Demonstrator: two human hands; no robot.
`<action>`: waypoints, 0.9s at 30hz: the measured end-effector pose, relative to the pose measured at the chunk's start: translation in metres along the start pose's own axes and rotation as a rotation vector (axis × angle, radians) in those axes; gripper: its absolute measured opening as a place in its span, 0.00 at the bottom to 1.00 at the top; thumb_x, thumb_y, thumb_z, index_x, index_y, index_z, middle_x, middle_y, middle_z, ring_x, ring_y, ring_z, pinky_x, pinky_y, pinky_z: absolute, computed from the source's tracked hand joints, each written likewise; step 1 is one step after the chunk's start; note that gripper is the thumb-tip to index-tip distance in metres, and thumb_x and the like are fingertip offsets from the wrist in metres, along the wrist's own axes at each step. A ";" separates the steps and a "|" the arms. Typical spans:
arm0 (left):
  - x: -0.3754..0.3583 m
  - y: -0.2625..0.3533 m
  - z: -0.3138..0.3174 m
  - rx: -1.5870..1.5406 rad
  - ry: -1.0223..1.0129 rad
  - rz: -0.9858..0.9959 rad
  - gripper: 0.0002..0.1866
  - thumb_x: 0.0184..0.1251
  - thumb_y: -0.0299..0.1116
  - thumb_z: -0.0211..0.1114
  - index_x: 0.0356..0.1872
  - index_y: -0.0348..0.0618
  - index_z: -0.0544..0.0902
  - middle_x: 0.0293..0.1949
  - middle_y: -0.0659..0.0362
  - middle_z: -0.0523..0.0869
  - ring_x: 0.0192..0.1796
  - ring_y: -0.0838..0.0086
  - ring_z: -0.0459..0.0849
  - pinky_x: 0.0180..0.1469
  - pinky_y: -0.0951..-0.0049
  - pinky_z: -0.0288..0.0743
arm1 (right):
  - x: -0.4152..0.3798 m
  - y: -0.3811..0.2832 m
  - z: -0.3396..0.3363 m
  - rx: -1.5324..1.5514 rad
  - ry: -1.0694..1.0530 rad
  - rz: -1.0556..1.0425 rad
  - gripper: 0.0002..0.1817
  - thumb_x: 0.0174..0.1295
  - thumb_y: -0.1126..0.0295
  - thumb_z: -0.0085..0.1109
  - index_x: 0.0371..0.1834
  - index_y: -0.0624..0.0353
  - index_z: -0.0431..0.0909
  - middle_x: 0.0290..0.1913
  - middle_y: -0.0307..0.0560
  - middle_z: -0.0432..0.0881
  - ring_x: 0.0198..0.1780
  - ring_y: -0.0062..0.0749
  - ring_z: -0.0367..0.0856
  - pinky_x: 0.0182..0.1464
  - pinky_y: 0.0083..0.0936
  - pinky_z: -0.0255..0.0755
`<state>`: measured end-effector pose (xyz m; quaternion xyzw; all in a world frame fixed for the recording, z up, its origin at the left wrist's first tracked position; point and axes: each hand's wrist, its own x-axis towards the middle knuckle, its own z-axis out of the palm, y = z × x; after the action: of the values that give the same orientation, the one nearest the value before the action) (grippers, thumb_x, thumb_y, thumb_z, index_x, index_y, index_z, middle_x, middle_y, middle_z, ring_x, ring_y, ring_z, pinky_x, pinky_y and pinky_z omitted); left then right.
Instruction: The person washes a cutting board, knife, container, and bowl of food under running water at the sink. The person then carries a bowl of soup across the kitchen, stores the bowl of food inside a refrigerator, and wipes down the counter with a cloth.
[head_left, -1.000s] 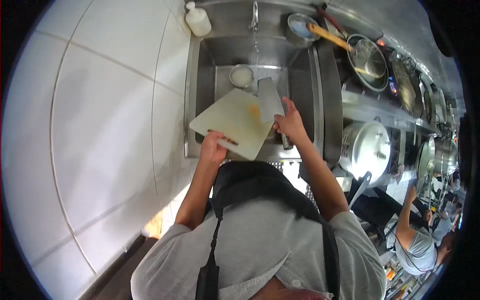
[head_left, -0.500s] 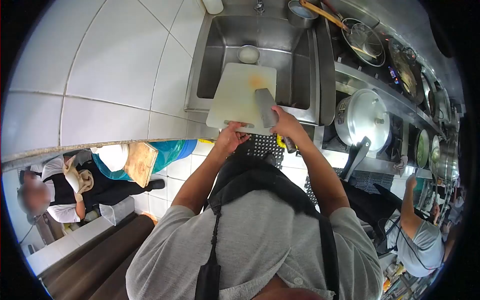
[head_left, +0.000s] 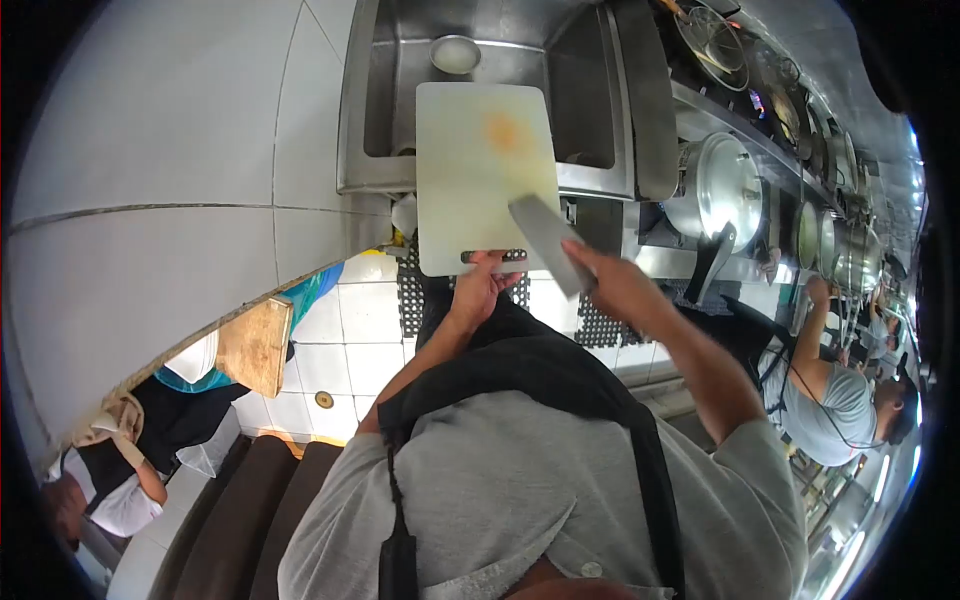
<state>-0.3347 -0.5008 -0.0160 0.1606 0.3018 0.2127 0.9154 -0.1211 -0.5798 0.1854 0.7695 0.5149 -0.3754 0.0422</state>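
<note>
Cutting board, pale, rectangular, with a slot handle [head_left: 475,180]: drawn back from above the basin toward the body since the first frame, now squared up, its far part over the sink and its near part past the front rim; orange stain [head_left: 505,132] on the far half. Cleaver, broad-bladed [head_left: 550,243]: swung from upright beyond the board's right side to a slant across its near right edge; whether blade and board touch cannot be told. Left hand [head_left: 478,295]: closed on the board's near edge, fingers at the slot. Right hand [head_left: 615,285]: wrapped around the cleaver at its handle end, the handle mostly hidden, outline slightly blurred. Sink, stainless steel, single basin [head_left: 590,182]: ahead of the person, under the far part of the board. Bowl, small, round [head_left: 455,55]: in the basin, just beyond the board's far edge. Pot, large, silver, lidded [head_left: 728,180]: right of the sink, on the cooking range. Mat, black, perforated [head_left: 598,328]: on the tiled floor, beneath the right arm. Wooden board [head_left: 257,345]: lower left, past the tiled wall. Co-worker, grey shirt [head_left: 835,410]: far right. Second co-worker, white sleeve [head_left: 125,505]: far lower left.
</note>
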 end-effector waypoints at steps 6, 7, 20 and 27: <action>-0.017 -0.010 -0.015 0.004 0.081 0.005 0.18 0.79 0.37 0.58 0.64 0.46 0.78 0.62 0.57 0.83 0.61 0.65 0.85 0.60 0.58 0.81 | 0.256 -0.019 -0.081 -0.144 -0.128 0.032 0.43 0.61 0.63 0.59 0.83 0.44 0.59 0.32 0.55 0.89 0.28 0.44 0.89 0.33 0.42 0.81; -0.018 -0.011 -0.013 -0.004 0.097 0.013 0.18 0.79 0.39 0.59 0.63 0.42 0.78 0.61 0.56 0.84 0.59 0.64 0.86 0.62 0.58 0.79 | 0.257 -0.035 -0.094 -0.088 -0.129 0.068 0.42 0.59 0.64 0.61 0.81 0.47 0.62 0.37 0.57 0.90 0.29 0.45 0.89 0.37 0.43 0.82; -0.028 0.010 -0.001 0.061 0.053 -0.168 0.21 0.80 0.37 0.51 0.66 0.38 0.75 0.63 0.54 0.83 0.55 0.62 0.88 0.57 0.63 0.81 | -0.066 -0.025 0.016 -0.006 -0.071 0.188 0.44 0.58 0.78 0.59 0.80 0.30 0.64 0.47 0.66 0.87 0.50 0.57 0.89 0.54 0.49 0.78; -0.022 -0.001 -0.018 0.095 -0.010 -0.039 0.19 0.83 0.35 0.51 0.64 0.35 0.77 0.61 0.51 0.85 0.56 0.57 0.88 0.60 0.59 0.82 | 0.256 0.024 -0.073 -0.100 -0.066 0.080 0.41 0.64 0.69 0.60 0.82 0.47 0.59 0.30 0.53 0.87 0.24 0.41 0.85 0.30 0.39 0.79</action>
<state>-0.3614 -0.5091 -0.0192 0.1992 0.3100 0.1792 0.9122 -0.0146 -0.3637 0.0707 0.7738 0.5001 -0.3722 0.1123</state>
